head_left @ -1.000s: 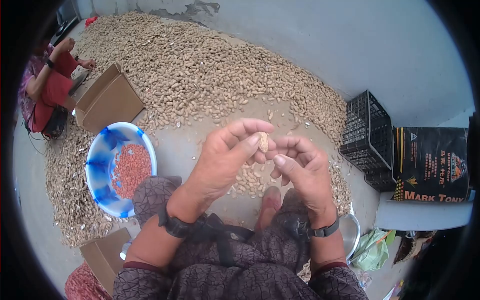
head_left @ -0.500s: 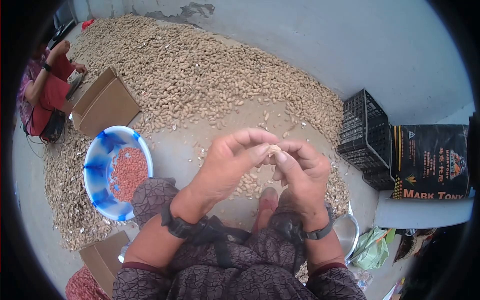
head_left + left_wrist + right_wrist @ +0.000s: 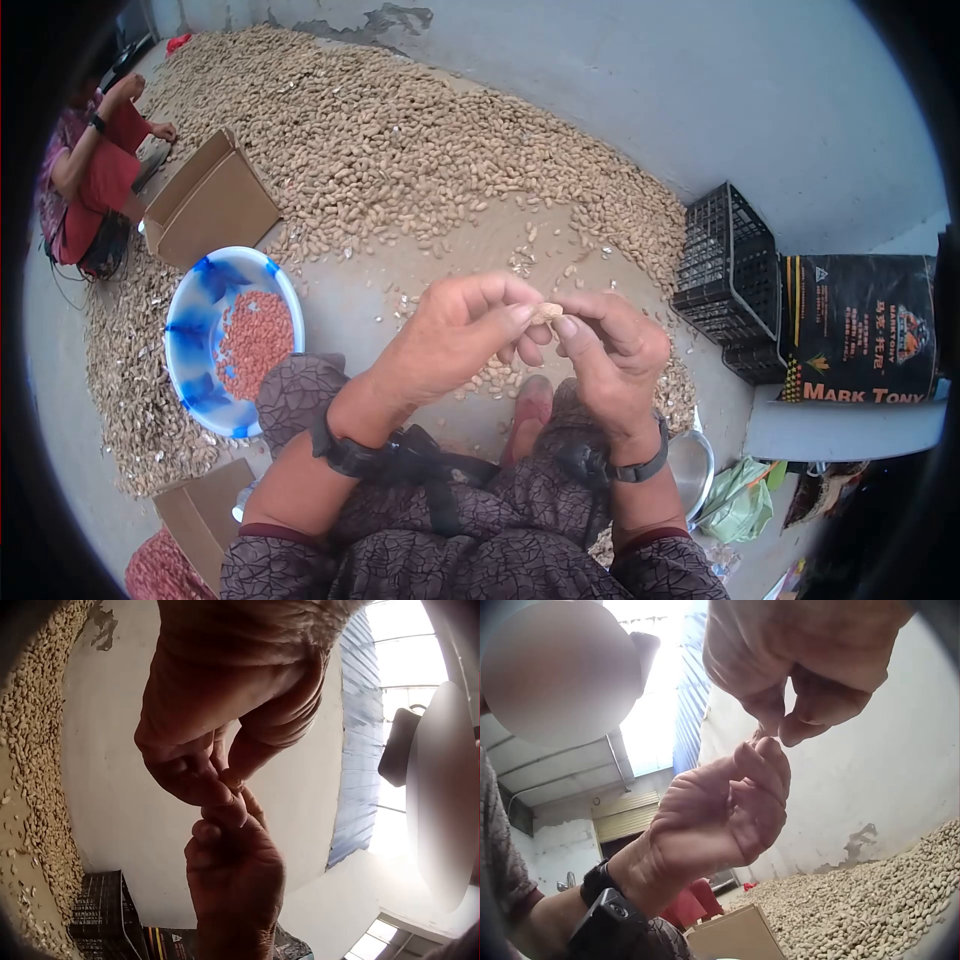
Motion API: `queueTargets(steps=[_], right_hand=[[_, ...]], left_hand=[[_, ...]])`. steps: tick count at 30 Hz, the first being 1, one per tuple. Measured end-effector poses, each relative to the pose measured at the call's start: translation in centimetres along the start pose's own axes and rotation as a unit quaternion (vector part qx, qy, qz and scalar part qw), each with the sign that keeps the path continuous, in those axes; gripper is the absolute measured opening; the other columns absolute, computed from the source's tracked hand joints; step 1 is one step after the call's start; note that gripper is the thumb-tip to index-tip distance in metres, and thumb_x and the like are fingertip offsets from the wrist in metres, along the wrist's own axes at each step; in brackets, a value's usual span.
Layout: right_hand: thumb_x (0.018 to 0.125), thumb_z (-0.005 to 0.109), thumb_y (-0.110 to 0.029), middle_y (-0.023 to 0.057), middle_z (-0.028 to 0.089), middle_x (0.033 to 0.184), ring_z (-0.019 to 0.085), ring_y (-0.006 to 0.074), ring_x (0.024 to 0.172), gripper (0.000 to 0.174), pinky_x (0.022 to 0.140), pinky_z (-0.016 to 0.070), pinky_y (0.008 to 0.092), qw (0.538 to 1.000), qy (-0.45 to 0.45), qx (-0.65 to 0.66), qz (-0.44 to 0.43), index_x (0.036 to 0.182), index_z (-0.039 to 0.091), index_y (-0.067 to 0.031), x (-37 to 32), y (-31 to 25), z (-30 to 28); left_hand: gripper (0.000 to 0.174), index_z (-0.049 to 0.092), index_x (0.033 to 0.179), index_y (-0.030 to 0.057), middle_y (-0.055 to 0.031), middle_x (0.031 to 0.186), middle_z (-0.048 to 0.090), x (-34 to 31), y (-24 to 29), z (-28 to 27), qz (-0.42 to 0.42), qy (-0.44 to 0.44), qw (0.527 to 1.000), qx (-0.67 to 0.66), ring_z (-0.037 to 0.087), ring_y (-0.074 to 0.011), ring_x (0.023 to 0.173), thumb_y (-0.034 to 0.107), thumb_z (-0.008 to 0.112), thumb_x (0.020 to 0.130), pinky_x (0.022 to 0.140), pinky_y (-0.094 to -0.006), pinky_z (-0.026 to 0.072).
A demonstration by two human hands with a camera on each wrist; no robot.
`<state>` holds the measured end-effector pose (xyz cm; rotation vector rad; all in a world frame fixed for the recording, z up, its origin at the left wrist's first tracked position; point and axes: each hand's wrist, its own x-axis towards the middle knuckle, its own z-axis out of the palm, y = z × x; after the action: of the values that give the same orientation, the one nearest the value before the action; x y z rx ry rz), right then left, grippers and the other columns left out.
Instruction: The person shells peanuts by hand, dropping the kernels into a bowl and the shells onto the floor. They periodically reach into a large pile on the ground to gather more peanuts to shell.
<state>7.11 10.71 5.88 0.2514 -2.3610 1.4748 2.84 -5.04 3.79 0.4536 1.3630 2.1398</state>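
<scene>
Between the fingertips of both hands is a peanut in its pale shell [image 3: 547, 313], in front of my knees. My left hand [image 3: 447, 335] pinches its left end between thumb and forefinger. From the other side my right hand [image 3: 618, 352] pinches it with thumb and forefinger. In the left wrist view the left hand [image 3: 240, 690] comes down from above and meets the right hand [image 3: 236, 877] at the fingertips, which mostly hide the peanut. A blue and white basin [image 3: 183, 385] holding shelled red peanut kernels [image 3: 258, 345] stands beside my left knee.
A large heap of unshelled peanuts [image 3: 400, 150] spreads along the wall. Left of it are an open cardboard box [image 3: 225, 210] and a seated person [image 3: 90, 170]. At right stand black crates [image 3: 730, 270], a printed black sack [image 3: 860, 330] and a metal bowl [image 3: 690, 470].
My right thumb and forefinger have closed in on the peanut, which the left hand alone pinched a second ago. The peanut has turned from upright and moved slightly lower.
</scene>
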Motion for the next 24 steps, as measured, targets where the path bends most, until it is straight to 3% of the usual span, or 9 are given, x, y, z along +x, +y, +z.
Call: queueTargets(steps=[4, 6, 9, 13, 15, 18, 22, 24], right_hand=[[0.076, 0.057, 0.001, 0.0088, 0.062, 0.077, 0.059, 0.0120, 0.067, 0.014, 0.059, 0.0461, 0.0222, 0.999, -0.029, 0.028, 0.035, 0.089, 0.061, 0.0008, 0.1, 0.5, -0.3], [0.077, 0.057, -0.001, 0.0094, 0.060, 0.084, 0.059, 0.0118, 0.071, 0.023, 0.061, 0.0470, 0.0226, 0.978, -0.056, 0.152, 0.128, 0.099, 0.056, 0.0032, 0.1, 0.1, -0.3], [0.078, 0.058, -0.004, 0.0087, 0.058, 0.092, 0.057, 0.0110, 0.080, 0.035, 0.067, 0.0466, 0.0223, 0.945, -0.118, 0.240, 0.191, 0.110, 0.049, 0.0048, 0.6, -0.4, -0.4], [0.077, 0.060, -0.005, 0.0078, 0.056, 0.095, 0.054, 0.0105, 0.088, 0.041, 0.074, 0.0446, 0.0218, 0.943, -0.137, 0.253, 0.168, 0.114, 0.045, 0.0048, 0.7, -0.1, 0.2], [0.077, 0.061, -0.007, 0.0068, 0.055, 0.096, 0.052, 0.0101, 0.091, 0.043, 0.078, 0.0425, 0.0216, 0.929, -0.138, 0.250, 0.236, 0.115, 0.044, 0.0040, 0.8, -0.6, 0.3], [0.076, 0.062, -0.006, 0.0080, 0.056, 0.096, 0.053, 0.0112, 0.089, 0.042, 0.074, 0.0443, 0.0215, 0.924, -0.154, 0.258, 0.235, 0.113, 0.046, 0.0043, 0.7, -0.2, 0.6], [0.076, 0.062, -0.003, 0.0092, 0.057, 0.095, 0.055, 0.0118, 0.085, 0.039, 0.069, 0.0457, 0.0204, 0.922, -0.105, 0.266, 0.260, 0.111, 0.048, 0.0049, 0.8, -0.3, 0.5], [0.076, 0.061, 0.000, 0.0076, 0.060, 0.087, 0.057, 0.0103, 0.077, 0.028, 0.064, 0.0461, 0.0189, 0.944, -0.039, 0.252, 0.209, 0.103, 0.054, 0.0048, 0.8, -0.1, 0.5]], left_hand=[[0.013, 0.053, 0.093, -0.0016, -0.0077, 0.084, 0.060, -0.4, 0.6, -0.1, -0.016, -0.022, 0.999, -0.030, 0.058, -0.0109, 0.075, 0.008, 0.049, 0.086, 0.066, -0.0216, 0.0468], [0.010, 0.051, 0.092, -0.0015, -0.0089, 0.085, 0.060, -0.5, 0.6, 0.0, -0.015, -0.026, 0.997, -0.068, 0.059, -0.0134, 0.079, 0.005, 0.051, 0.084, 0.068, -0.0224, 0.0478], [0.018, 0.050, 0.099, -0.0054, -0.0109, 0.089, 0.060, -0.4, 0.3, 0.3, 0.023, -0.008, 0.998, -0.060, 0.059, -0.0153, 0.083, 0.002, 0.051, 0.083, 0.069, -0.0233, 0.0484], [0.026, 0.051, 0.108, -0.0038, -0.0082, 0.094, 0.060, 0.0, -1.1, 0.8, 0.072, 0.020, 0.996, -0.050, 0.058, -0.0123, 0.088, 0.001, 0.052, 0.082, 0.076, -0.0236, 0.0474], [0.027, 0.052, 0.109, -0.0053, -0.0090, 0.092, 0.061, 0.0, -1.6, 0.6, 0.094, 0.001, 0.995, 0.026, 0.057, -0.0128, 0.084, 0.002, 0.050, 0.083, 0.073, -0.0238, 0.0478], [0.022, 0.055, 0.105, -0.0027, -0.0071, 0.087, 0.062, 0.0, -1.8, 0.5, 0.101, 0.009, 0.989, 0.108, 0.057, -0.0103, 0.081, 0.003, 0.049, 0.084, 0.072, -0.0235, 0.0478], [0.022, 0.056, 0.104, -0.0023, -0.0063, 0.085, 0.062, -0.2, -1.5, 0.9, 0.121, 0.036, 0.988, 0.093, 0.058, -0.0097, 0.077, 0.004, 0.049, 0.084, 0.069, -0.0230, 0.0479], [0.023, 0.056, 0.104, -0.0026, -0.0069, 0.088, 0.061, -0.4, -1.1, 0.7, 0.067, 0.040, 0.994, 0.083, 0.059, -0.0108, 0.077, 0.000, 0.048, 0.084, 0.068, -0.0223, 0.0479]])
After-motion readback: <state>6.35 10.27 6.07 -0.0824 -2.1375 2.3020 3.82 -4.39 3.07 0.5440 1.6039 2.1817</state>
